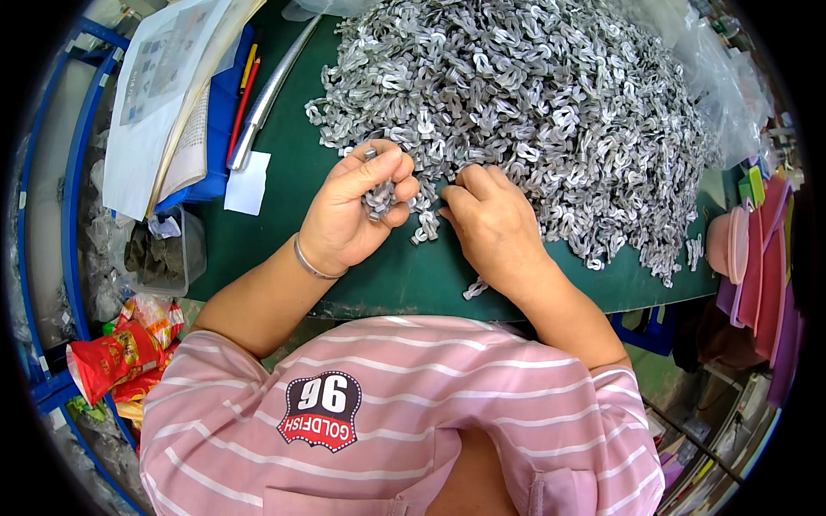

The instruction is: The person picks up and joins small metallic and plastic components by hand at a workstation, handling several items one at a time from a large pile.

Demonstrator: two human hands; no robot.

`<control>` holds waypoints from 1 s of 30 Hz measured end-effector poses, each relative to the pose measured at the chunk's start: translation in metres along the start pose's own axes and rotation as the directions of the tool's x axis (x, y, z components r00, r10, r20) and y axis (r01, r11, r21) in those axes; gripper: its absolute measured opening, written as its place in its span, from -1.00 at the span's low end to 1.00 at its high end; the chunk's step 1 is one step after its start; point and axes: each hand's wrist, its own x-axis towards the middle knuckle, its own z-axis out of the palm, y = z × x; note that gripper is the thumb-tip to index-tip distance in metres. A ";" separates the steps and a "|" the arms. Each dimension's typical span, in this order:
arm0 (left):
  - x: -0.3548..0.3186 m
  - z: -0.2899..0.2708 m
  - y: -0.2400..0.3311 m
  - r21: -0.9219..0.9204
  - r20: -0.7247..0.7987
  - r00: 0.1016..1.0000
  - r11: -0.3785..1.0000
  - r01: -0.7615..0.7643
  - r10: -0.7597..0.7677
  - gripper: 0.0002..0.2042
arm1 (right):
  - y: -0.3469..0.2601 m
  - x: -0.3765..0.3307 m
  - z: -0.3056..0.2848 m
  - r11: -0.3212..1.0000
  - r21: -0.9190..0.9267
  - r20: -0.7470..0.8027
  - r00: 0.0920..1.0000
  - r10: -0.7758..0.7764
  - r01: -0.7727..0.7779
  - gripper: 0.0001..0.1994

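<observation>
The left hand (357, 211) is curling palm-up over the near part of the counter (284, 172), its fingers closing around a small bunch of silvery metal clips (379, 199), with one clip sticking up beside the thumb. Just to its right, the right hand (490, 224) is lying knuckles-up, its fingertips (460, 182) bending down and pinching at the clips along the near edge of the pile; what exactly is sitting between them I cannot tell. The big heap of bent metal clips (533, 103) is spreading across the far and right part of the green counter, touching both hands at its near rim. A few loose clips are lying apart, one (475, 289) just under the right wrist near the counter's front edge. A thin bangle (311, 265) is circling the left wrist. Further left, a white slip of paper (248, 182) is lying by a shiny metal tube (271, 90), with red and yellow pencils (244, 95) and an open booklet (172, 95) beyond. Pink plastic trays (757, 249) are standing off to the right.
</observation>
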 end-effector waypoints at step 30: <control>-0.009 0.013 -0.010 0.785 0.372 0.850 0.363 -0.503 0.373 -0.90 | 0.011 0.000 -0.012 0.155 0.949 0.237 0.945 0.227 -0.275 -0.84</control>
